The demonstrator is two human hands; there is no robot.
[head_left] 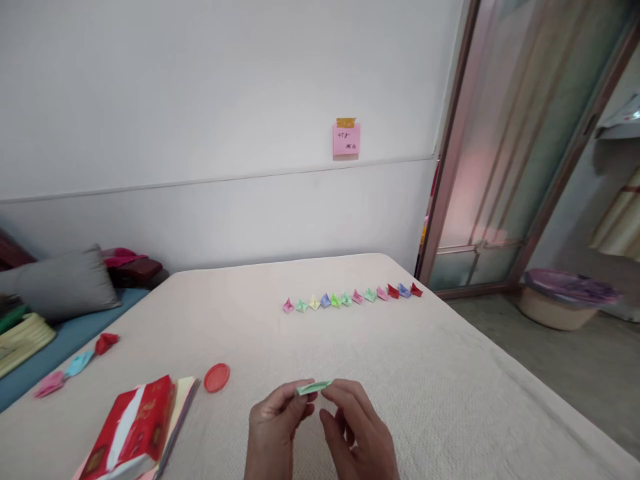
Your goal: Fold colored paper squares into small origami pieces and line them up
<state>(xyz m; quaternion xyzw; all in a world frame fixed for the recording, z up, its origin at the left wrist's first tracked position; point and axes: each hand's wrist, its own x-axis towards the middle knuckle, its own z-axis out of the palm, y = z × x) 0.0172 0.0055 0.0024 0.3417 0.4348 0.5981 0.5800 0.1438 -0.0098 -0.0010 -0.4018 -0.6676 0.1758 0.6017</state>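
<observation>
Near the bottom centre, a small folded piece of green paper (314, 387) is held above the light tablecloth. My left hand (279, 417) pinches its left end between thumb and fingers. At the paper's right end is my right hand (355, 420), its index fingertip against the edge and its thumb lower down, a little apart from the paper. Farther back, several small folded paper boats (346, 300) in pink, green, yellow, blue and red stand in a slanting row.
A red tissue pack (145, 417) lies on coloured sheets at the left front, with a round red lid (217, 378) beside it. Three folded papers (80, 363) lie along the left edge. A pink note (346, 139) hangs on the wall.
</observation>
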